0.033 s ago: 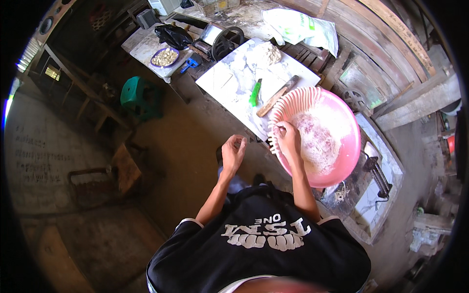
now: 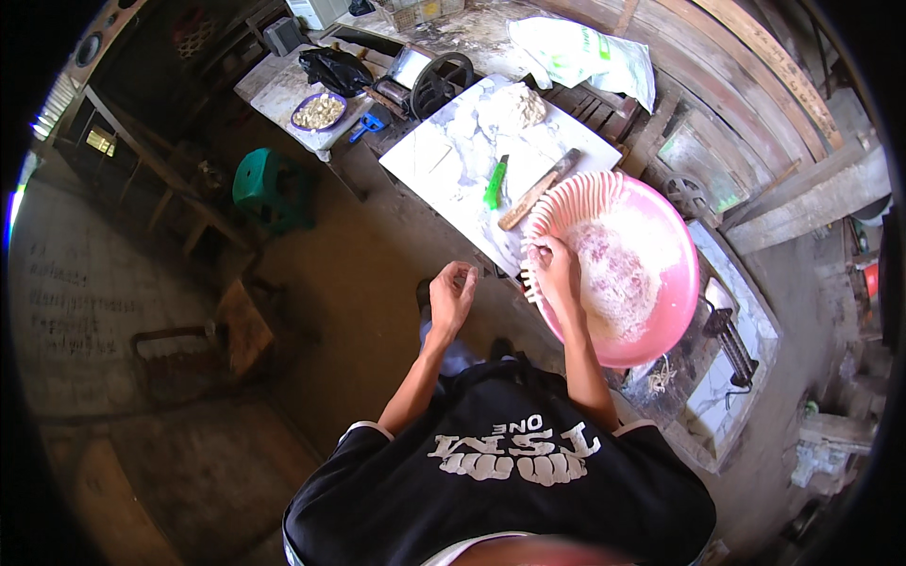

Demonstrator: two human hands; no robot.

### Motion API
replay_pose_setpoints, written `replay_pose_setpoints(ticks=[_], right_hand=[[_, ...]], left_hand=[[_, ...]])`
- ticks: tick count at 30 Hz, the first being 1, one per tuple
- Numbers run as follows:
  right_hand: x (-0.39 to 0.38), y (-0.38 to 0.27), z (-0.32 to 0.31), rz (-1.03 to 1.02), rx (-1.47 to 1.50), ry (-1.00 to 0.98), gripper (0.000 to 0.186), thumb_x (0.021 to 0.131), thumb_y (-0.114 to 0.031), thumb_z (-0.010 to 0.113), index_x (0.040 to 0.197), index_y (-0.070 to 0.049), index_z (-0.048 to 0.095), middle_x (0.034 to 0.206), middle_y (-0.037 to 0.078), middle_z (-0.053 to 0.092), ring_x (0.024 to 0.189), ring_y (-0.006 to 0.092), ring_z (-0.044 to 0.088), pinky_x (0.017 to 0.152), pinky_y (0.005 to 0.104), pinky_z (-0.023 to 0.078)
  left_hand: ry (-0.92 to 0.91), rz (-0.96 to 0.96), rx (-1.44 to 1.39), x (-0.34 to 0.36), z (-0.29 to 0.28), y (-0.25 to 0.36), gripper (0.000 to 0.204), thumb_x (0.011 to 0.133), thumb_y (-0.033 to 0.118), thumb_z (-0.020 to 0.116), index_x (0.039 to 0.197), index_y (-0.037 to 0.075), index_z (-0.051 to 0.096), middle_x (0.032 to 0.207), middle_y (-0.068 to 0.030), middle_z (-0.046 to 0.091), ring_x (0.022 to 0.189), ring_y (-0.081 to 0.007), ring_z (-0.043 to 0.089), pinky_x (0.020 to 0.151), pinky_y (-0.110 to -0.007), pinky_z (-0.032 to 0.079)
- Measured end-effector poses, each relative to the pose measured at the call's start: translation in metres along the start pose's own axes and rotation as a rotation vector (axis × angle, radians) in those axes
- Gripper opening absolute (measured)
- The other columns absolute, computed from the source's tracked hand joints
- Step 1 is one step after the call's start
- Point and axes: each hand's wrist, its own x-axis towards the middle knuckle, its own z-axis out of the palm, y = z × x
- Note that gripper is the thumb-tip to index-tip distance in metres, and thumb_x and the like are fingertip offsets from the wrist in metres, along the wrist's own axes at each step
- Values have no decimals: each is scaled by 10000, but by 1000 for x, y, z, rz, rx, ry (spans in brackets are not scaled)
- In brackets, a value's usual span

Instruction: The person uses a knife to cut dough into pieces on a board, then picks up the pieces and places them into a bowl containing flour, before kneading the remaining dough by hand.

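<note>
A pink basin (image 2: pixel 681 283) stands to my right, with pale flour (image 2: pixel 623 278) inside it. Along its left and far rim hang many pale dough strips (image 2: pixel 576 200), side by side. My right hand (image 2: pixel 559 269) is at the rim's near left, its thumb and fingers pinched on the end of a dough strip. In the air left of the basin is my left hand (image 2: pixel 453 291); its fingers curl toward the thumb, and whatever they may hold is too small to make out. A green-handled knife (image 2: pixel 495 182) and a flat wooden stick (image 2: pixel 538 191) lie on the white marbled board (image 2: pixel 434 141).
A lump of dough (image 2: pixel 519 106) sits at the board's far end, beside a hand-cranked machine with a dark wheel (image 2: pixel 442 85). Farther left are a purple bowl of pale pieces (image 2: pixel 319 111) and a green plastic stool (image 2: pixel 269 189). A white sack (image 2: pixel 585 58) lies at the back.
</note>
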Motion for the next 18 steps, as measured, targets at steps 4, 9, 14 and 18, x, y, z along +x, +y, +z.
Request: replay_pose_setpoints(ticks=[4, 9, 14, 18], right_hand=[[3, 9, 16, -322, -94, 118, 86, 715, -77, 587, 779, -25, 564, 750, 100, 577, 691, 231, 541, 646, 319, 421], [19, 13, 42, -219, -104, 82, 135, 730, -135, 583, 833, -49, 581, 760, 84, 592, 687, 223, 541, 640, 324, 430], [49, 42, 69, -59, -146, 80, 216, 737, -191, 592, 905, -56, 582, 785, 103, 592, 730, 245, 552, 650, 329, 437], [67, 45, 80, -57, -342, 102, 281, 730, -177, 591, 973, -42, 556, 880, 135, 561, 848, 274, 520, 705, 361, 435]], left_hand=[[-42, -15, -27, 11, 5, -1, 152, 765, 139, 562, 769, -12, 562, 588, -38, 535, 531, -72, 478, 508, -227, 404], [-145, 40, -6, 49, 11, -19, 175, 747, 171, 550, 803, 5, 561, 736, -134, 587, 676, -255, 557, 637, -325, 429], [-347, 223, 327, 96, 13, -41, 332, 750, 235, 553, 1035, 76, 494, 1051, -124, 521, 1025, -284, 440, 857, -403, 329], [-447, 434, 461, 122, 21, -59, 436, 745, 225, 550, 1136, 72, 432, 1198, -128, 419, 1148, -267, 343, 935, -395, 275]])
